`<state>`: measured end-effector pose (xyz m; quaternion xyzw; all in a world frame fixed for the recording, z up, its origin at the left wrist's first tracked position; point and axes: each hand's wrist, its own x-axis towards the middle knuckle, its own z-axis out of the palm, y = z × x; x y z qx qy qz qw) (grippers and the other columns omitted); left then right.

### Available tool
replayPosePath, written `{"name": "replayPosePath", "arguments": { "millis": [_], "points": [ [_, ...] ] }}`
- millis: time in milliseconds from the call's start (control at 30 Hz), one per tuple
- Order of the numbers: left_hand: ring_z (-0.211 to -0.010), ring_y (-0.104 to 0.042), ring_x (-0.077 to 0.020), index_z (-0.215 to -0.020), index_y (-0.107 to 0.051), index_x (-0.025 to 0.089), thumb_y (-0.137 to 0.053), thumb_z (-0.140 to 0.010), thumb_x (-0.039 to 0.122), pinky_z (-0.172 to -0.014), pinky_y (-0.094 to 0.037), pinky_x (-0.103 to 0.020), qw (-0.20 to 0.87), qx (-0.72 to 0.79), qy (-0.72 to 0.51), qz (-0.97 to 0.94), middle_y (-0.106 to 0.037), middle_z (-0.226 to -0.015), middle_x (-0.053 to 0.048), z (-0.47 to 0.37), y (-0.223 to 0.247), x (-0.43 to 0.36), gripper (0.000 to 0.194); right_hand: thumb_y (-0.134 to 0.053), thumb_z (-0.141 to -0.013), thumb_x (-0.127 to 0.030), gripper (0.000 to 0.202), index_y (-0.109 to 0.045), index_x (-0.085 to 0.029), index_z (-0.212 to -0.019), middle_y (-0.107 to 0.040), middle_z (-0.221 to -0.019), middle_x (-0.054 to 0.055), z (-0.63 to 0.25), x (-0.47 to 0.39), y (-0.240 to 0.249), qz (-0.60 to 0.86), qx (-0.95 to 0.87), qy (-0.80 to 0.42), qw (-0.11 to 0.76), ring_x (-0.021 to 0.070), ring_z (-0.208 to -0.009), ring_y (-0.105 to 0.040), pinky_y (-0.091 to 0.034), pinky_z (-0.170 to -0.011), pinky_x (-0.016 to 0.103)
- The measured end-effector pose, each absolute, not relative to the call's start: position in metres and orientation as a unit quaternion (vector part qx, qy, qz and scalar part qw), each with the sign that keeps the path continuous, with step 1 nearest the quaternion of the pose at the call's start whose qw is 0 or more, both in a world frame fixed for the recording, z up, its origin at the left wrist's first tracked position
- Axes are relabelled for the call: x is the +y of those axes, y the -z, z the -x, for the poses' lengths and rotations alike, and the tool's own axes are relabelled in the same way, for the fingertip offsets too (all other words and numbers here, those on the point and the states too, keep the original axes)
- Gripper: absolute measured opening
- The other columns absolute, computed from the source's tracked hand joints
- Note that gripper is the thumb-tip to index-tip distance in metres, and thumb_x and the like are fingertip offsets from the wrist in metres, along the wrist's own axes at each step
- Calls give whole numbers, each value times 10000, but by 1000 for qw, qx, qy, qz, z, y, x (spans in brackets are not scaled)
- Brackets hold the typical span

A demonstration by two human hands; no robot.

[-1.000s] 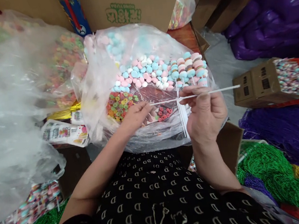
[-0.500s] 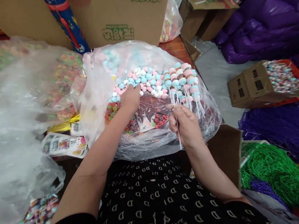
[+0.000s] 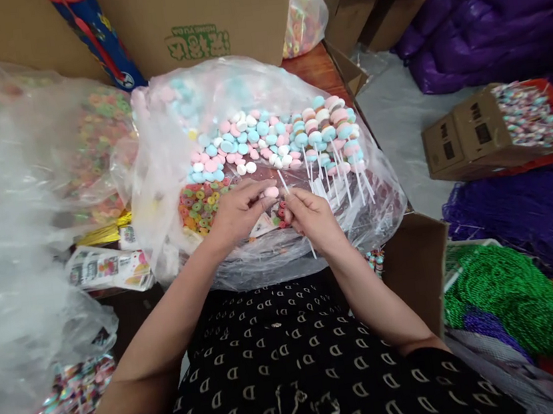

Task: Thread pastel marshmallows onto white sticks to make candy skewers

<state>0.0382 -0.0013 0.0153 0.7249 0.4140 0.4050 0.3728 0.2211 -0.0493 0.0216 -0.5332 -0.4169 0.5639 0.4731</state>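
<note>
Between the thumb and fingers of my left hand (image 3: 243, 212) is a pink candy (image 3: 270, 193), held just left of my right hand (image 3: 308, 216). My right hand pinches a thin white lollipop stick (image 3: 283, 181), whose top end is bare and whose lower end shows below the fingers. Beyond my hands lies a pile of pink, blue and white candies (image 3: 248, 136) on a clear plastic bag (image 3: 244, 275). Finished-looking candy skewers (image 3: 328, 133) lie at the right of the pile. Ring-shaped candies (image 3: 200, 206) sit beside my left hand.
A big cardboard box (image 3: 143, 22) stands behind the bag, with a blue tube (image 3: 98, 44) before it. Filled plastic bags (image 3: 28, 197) crowd the left. At right are a box of wrapped sweets (image 3: 530, 115), purple shreds (image 3: 516, 231) and green bead strings (image 3: 503, 293).
My left hand has come back from the candy pile toward me with a pink candy. My right hand has moved left and up with the stick, so the hands are now close together.
</note>
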Motion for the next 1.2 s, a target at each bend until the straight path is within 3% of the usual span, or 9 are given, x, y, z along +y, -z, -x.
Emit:
{"name": "replayPosePath", "arguments": {
  "millis": [100,200,333,467,633,833,967,1067,1200],
  "points": [
    [-914,-710,-198,-1112,-857,304,-736,-940,322,-860,-555,-319,375,396,-431,-718,-794,-973,-35,-42,-15,-15,211,-810,-823,-722,514,-659,-232,-792,-526,-563,-80,-217,-47,-21,524,-405,-588,465,65,-442,-356,-221,-424,237],
    [-940,-710,-199,-1141,-851,307,-768,-900,270,-874,-561,-326,382,410,-433,-706,-794,-1003,-37,-42,-13,-22,258,-902,-710,-717,549,-668,-234,-822,-497,-529,-100,-215,-47,-25,508,-372,-625,462,59,-415,-326,-189,-405,232],
    [-908,-716,-178,-1168,-825,275,-898,-789,351,-836,-591,-310,528,432,-487,-546,-806,-1026,-29,-42,-10,-26,393,-966,-643,-660,567,-691,-236,-902,-496,-510,-121,-215,-49,-29,485,-326,-662,469,45,-384,-271,-156,-386,227],
    [-683,-663,-122,-995,-839,227,-964,-712,392,-669,-576,-262,638,428,-504,-394,-769,-813,0,-44,-8,-29,351,-976,-632,-641,562,-665,-244,-878,-503,-505,-131,-214,-51,-30,479,-322,-667,470,30,-362,-231,-142,-375,224],
    [-612,-633,-107,-977,-854,224,-895,-790,331,-624,-556,-249,624,448,-518,-376,-750,-722,14,-49,-5,-31,219,-944,-696,-635,520,-645,-246,-866,-475,-512,-134,-210,-53,-29,465,-338,-679,457,27,-367,-208,-118,-375,228],
    [-786,-701,-110,-1124,-856,249,-735,-830,146,-825,-585,-264,600,462,-498,-423,-835,-970,9,-50,-4,-44,335,-939,-702,-641,517,-645,-235,-827,-482,-548,-106,-202,-56,-29,474,-356,-658,465,48,-440,-308,-185,-411,220],
    [-898,-736,-131,-1195,-838,250,-745,-865,214,-917,-591,-290,615,451,-480,-435,-841,-1095,-14,-49,-8,-52,344,-959,-671,-630,548,-602,-234,-796,-548,-629,-72,-202,-56,-24,495,-361,-632,474,74,-541,-441,-268,-453,209],
    [-818,-713,-114,-1149,-832,245,-814,-856,310,-860,-610,-287,644,433,-490,-397,-835,-1065,-16,-52,-10,-51,301,-932,-722,-625,522,-585,-242,-794,-548,-657,-62,-203,-55,-19,504,-386,-605,481,88,-579,-471,-299,-470,210],
    [-704,-699,-99,-1057,-814,204,-879,-775,281,-723,-609,-253,675,436,-500,-323,-797,-859,9,-56,-12,-46,299,-764,-921,-585,360,-645,-247,-888,-521,-641,-77,-206,-62,-20,505,-396,-611,464,64,-454,-342,-236,-411,231]
  ]
}}
